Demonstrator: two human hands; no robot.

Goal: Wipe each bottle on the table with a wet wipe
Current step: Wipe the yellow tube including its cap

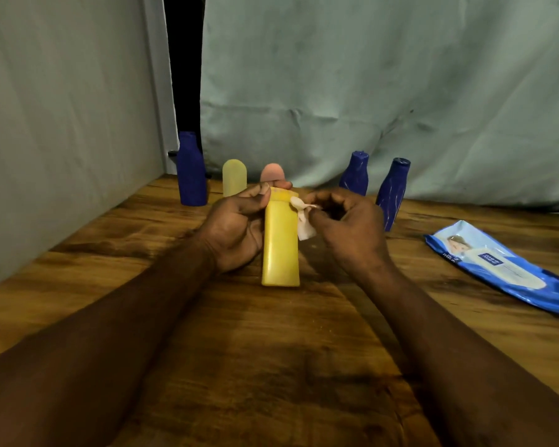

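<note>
A yellow bottle (280, 246) is held above the wooden table (271, 350) at the centre. My left hand (236, 227) grips its upper part from the left, thumb near the cap. My right hand (349, 230) pinches a crumpled white wet wipe (304, 221) against the bottle's right side near the top. Behind stand a tall blue bottle (191, 171), a pale yellow bottle (234, 177), a pink bottle (272, 172) partly hidden by my fingers, and two smaller blue bottles (354, 172) (392, 191).
A blue wet wipe pack (504, 269) lies flat at the right of the table. A pale cloth backdrop (368, 91) hangs behind the bottles, and a grey wall (62, 124) closes the left side.
</note>
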